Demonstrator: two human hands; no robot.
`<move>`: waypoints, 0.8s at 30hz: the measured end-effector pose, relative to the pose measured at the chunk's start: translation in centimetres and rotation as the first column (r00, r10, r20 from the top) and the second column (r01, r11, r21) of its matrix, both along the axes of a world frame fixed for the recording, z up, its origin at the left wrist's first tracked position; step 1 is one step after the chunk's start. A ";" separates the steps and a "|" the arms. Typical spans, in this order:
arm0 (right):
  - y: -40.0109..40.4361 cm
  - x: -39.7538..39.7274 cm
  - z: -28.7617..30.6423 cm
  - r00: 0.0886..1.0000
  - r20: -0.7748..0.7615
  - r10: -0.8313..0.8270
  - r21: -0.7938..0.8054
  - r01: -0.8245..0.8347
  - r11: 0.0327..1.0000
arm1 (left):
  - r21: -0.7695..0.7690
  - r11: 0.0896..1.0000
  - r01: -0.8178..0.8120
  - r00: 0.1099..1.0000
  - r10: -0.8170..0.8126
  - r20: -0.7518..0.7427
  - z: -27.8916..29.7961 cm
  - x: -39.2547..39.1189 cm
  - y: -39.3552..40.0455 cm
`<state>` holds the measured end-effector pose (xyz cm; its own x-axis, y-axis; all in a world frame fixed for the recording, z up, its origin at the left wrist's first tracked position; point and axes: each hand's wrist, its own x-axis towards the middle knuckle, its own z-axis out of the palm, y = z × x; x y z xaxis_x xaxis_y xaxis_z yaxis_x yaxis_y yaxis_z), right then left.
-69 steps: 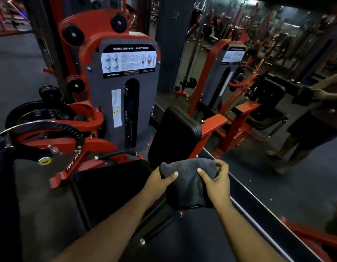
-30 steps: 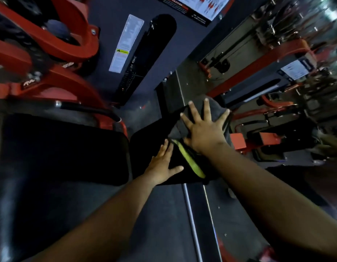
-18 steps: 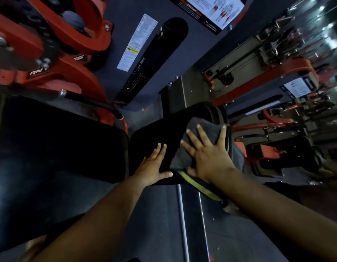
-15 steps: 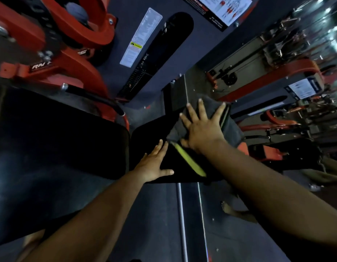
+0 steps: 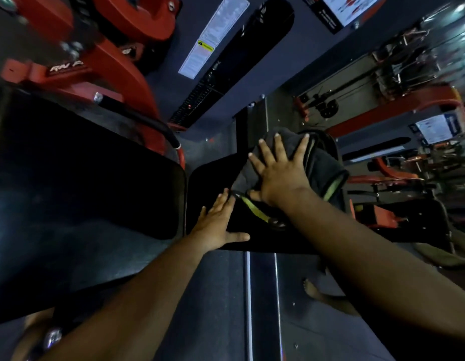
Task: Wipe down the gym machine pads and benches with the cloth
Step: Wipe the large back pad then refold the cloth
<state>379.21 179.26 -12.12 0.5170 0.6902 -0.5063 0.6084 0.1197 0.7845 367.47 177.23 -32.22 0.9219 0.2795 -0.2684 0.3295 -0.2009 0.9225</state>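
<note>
Right hand [image 5: 279,175] fingers spreading flat and wide, pressing soft dark grey cloth with yellow-green edge [image 5: 322,162] onto small black padded cushion [image 5: 207,173]. Not gripping, just pushing down. Left hand [image 5: 217,225] fingers lying straight on near corner of same cushion, steadying it, holding nothing. Cloth sitting on far half of cushion, one fold hanging off right side. Big black padded seat [image 5: 82,183] waiting left of cushion. Good wiping, I think: keeping palm flat, rubbing every corner, tucking loose fold under.
</note>
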 end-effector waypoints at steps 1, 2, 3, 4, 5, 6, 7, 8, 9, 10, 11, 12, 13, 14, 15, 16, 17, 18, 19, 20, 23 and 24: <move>-0.1 0.0 0.1 1.000 -0.010 0.008 -0.019 -0.008 1.000 | 0.005 1.000 -0.012 1.000 0.012 -0.023 -0.6 -0.2 0.1; -0.9 -0.4 0.3 0.999 -0.030 0.031 -0.049 -0.033 0.998 | 0.002 1.000 -0.013 0.999 0.013 -0.039 -1.5 -0.5 0.0; -2.3 -0.6 1.1 0.998 -0.041 0.052 -0.063 -0.055 0.996 | 0.002 1.000 0.000 0.999 0.000 -0.044 -2.1 -0.8 -0.2; -4.0 -0.8 2.4 0.997 -0.035 0.072 -0.056 -0.074 0.996 | 0.009 1.000 0.009 1.000 -0.009 -0.030 -2.2 -1.0 -0.3; -4.9 -0.9 3.3 0.996 -0.019 0.081 -0.046 -0.082 0.996 | 0.003 1.000 0.001 1.000 -0.001 -0.013 -2.4 -1.1 -0.4; -5.0 -0.7 3.8 0.996 -0.002 0.085 -0.029 -0.085 0.996 | -0.003 1.000 -0.020 1.000 0.020 0.005 -2.6 -1.1 -0.4; -4.3 -0.3 3.3 0.997 -0.002 0.077 -0.018 -0.077 0.997 | -0.020 0.999 -0.041 0.999 0.041 0.008 -2.9 -1.2 -0.2; -3.2 -0.1 2.5 0.998 -0.009 0.061 -0.023 -0.062 0.998 | -0.046 0.997 -0.064 0.998 0.064 0.000 -3.2 -1.1 -0.3; -1.9 0.0 1.1 0.999 -0.029 0.046 -0.048 -0.048 0.998 | -0.076 0.993 -0.092 0.996 0.091 -0.018 -3.5 -1.2 -0.4; -0.4 -0.1 -1.0 0.998 -0.052 0.037 -0.083 -0.041 0.996 | -0.111 0.986 -0.121 0.992 0.116 -0.046 -4.5 -1.4 -0.6; 0.6 -0.1 -3.1 0.997 -0.074 0.038 -0.113 -0.046 0.993 | -0.125 0.982 -0.139 0.989 0.131 -0.070 -5.2 -1.6 -0.9; 1.6 -0.2 -5.6 0.994 -0.096 0.042 -0.142 -0.056 0.988 | -0.131 0.980 -0.149 0.986 0.138 -0.093 -6.4 -1.9 -1.2; 2.3 -0.4 -7.6 0.993 -0.106 0.044 -0.165 -0.061 0.984 | -0.122 0.981 -0.152 0.984 0.139 -0.109 -7.3 -2.3 -1.7; 2.8 -0.6 -9.5 0.993 -0.110 0.047 -0.180 -0.067 0.981 | -0.109 0.983 -0.150 0.983 0.136 -0.126 -8.2 -2.6 -2.1; 3.3 -1.0 -11.7 0.992 -0.118 0.050 -0.198 -0.073 0.978 | -0.100 0.983 -0.154 0.979 0.139 -0.149 -9.4 -3.2 -2.6; 3.6 -1.2 -13.5 0.992 -0.119 0.053 -0.209 -0.077 0.975 | -0.092 0.983 -0.160 0.976 0.143 -0.165 -10.2 -3.7 -3.1; 3.9 -1.5 -15.4 0.991 -0.122 0.057 -0.223 -0.083 0.971 | -0.095 0.980 -0.175 0.972 0.157 -0.174 -11.2 -4.3 -3.6; 4.2 -1.6 -16.7 0.991 -0.118 0.062 -0.232 -0.088 0.969 | -0.105 0.976 -0.190 0.969 0.169 -0.178 -11.9 -4.8 -4.1; 4.4 -1.9 -18.3 0.991 -0.117 0.067 -0.241 -0.094 0.966 | -0.118 0.971 -0.209 0.965 0.186 -0.183 -12.8 -5.5 -4.6; 4.6 -2.0 -19.1 0.992 -0.109 0.069 -0.242 -0.094 0.966 | -0.128 0.967 -0.221 0.963 0.196 -0.183 -13.3 -5.9 -4.9; 4.5 -2.7 -21.8 0.992 -0.104 0.075 -0.261 -0.100 0.960 | -0.132 0.959 -0.249 0.957 0.223 -0.184 -14.8 -7.2 -5.6; 4.4 -3.1 -22.3 0.991 -0.108 0.080 -0.268 -0.106 0.958 | -0.126 0.956 -0.264 0.954 0.239 -0.181 -15.2 -7.6 -5.5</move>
<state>376.13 183.65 -34.46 0.3975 0.5622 -0.7252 0.6544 0.3803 0.6536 359.87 171.71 -47.42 0.7674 0.4428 -0.4638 0.4990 0.0418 0.8656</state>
